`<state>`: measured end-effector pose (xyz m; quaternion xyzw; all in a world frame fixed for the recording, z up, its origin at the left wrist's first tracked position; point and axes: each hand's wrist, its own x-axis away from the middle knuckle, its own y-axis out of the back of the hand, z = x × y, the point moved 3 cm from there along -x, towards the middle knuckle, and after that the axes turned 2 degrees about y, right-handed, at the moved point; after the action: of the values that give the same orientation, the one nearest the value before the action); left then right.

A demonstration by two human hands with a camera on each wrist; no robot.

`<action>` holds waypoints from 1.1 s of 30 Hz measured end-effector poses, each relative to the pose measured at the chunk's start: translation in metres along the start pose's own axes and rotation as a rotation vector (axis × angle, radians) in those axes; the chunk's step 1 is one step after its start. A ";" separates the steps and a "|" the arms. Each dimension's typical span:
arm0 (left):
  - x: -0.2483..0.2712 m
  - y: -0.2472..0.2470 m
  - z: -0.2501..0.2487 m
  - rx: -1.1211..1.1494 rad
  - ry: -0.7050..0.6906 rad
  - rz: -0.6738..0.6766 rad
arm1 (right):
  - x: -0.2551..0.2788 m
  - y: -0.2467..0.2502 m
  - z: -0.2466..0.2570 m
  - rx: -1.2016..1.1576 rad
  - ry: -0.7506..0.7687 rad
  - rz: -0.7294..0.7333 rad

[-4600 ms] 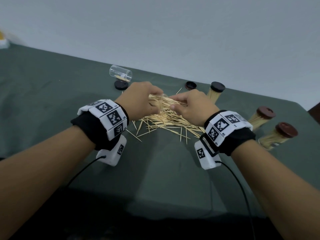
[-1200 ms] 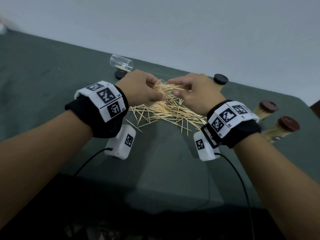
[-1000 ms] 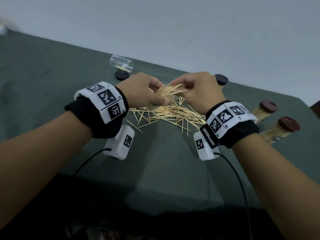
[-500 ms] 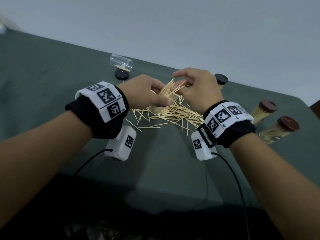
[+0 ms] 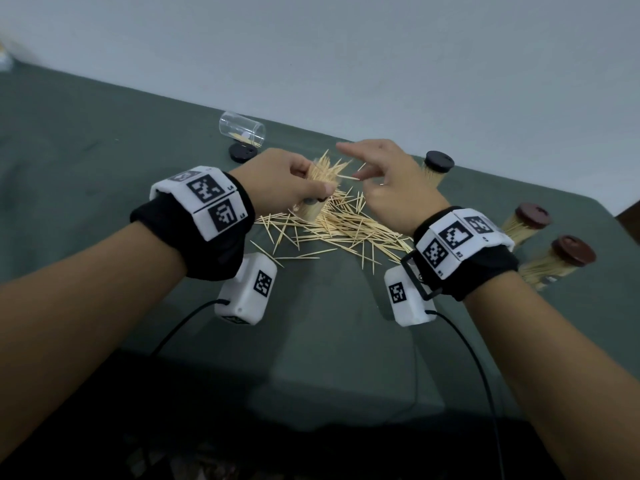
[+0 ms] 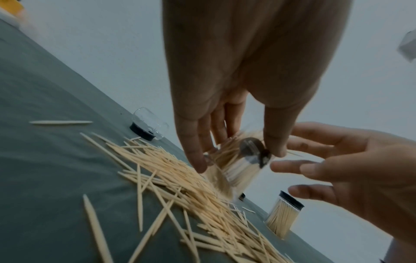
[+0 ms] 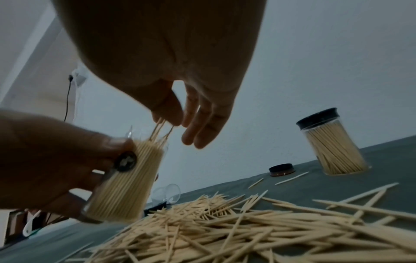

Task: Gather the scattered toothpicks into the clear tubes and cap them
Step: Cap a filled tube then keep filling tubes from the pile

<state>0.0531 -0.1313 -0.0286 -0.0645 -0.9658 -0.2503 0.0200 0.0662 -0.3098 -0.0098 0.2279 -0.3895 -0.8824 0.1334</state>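
While my left hand (image 5: 277,183) curls its fingers and thumb round a clear tube (image 7: 126,181) packed with toothpicks, tilted with its mouth up and toward my other hand, my right hand (image 5: 391,188) sits just beside that mouth with thumb and forefinger pinching a few toothpicks (image 7: 161,131) whose lower ends are in the tube; its other fingers hang loosely spread. Directly under both sets of fingers lies the scattered toothpick pile (image 5: 332,226) on the green cloth (image 5: 104,133). Beyond my left fingers, an almost empty clear tube (image 5: 242,129) lies on its side, touching a loose black cap (image 5: 243,153). Beyond my right fingers stands a filled tube with a black cap (image 5: 437,168), and in the right wrist view a second loose cap (image 7: 282,170) rests near it. Well off to the right of my right wrist, two filled brown-capped tubes (image 5: 550,240) stand near each other.
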 end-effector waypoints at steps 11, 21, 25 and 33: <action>0.004 -0.003 -0.002 -0.177 -0.061 -0.004 | 0.000 0.008 0.005 0.182 0.028 -0.101; 0.008 -0.008 -0.008 -0.315 -0.107 0.075 | -0.002 0.002 0.001 0.279 0.111 -0.018; 0.005 -0.005 -0.003 -0.172 -0.077 0.035 | -0.001 0.005 0.004 0.108 0.068 -0.227; 0.005 0.000 -0.004 -0.054 -0.065 -0.019 | 0.002 0.002 0.000 0.147 -0.026 -0.019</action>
<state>0.0485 -0.1326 -0.0251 -0.0640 -0.9594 -0.2743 -0.0158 0.0643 -0.3121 -0.0095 0.2291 -0.4530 -0.8554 0.1027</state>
